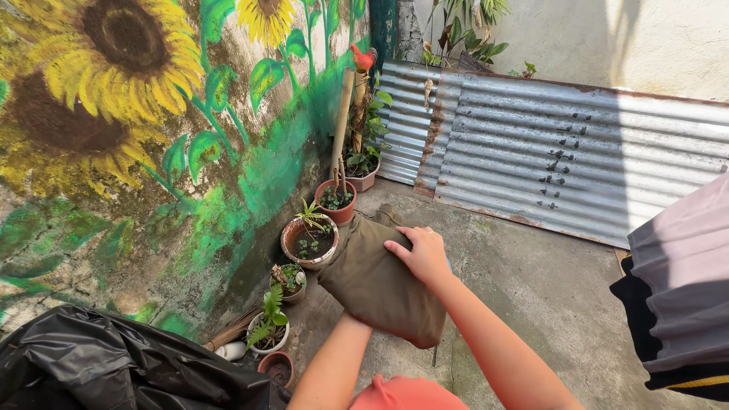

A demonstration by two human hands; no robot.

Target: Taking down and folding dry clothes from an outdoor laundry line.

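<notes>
A folded olive-brown cloth (380, 277) is being held up in the air, above the concrete floor (531, 304), near the floor's left edge where the painted wall (152, 152) is met. The right hand (421, 252) is being laid flat on the upper side of the cloth, with its fingers (399, 247) spread and pressed against the fabric. The left hand is being hidden under the cloth; only its forearm (334, 364) is being seen going up beneath the bundle, so whether it is clenched or released cannot be told.

Just beside the cloth, along the foot of the wall, a row of plant pots is being shown: a wide terracotta pot (310, 241) nearest the cloth, a red pot (336, 201) behind it, and smaller pots (269, 330) toward the near corner. A black plastic sheet (114, 364) is being seen at the lower left. Corrugated metal sheets (562, 152) are being leaned at the far edge of the floor. Sunflowers (121, 45) are being displayed on the wall.
</notes>
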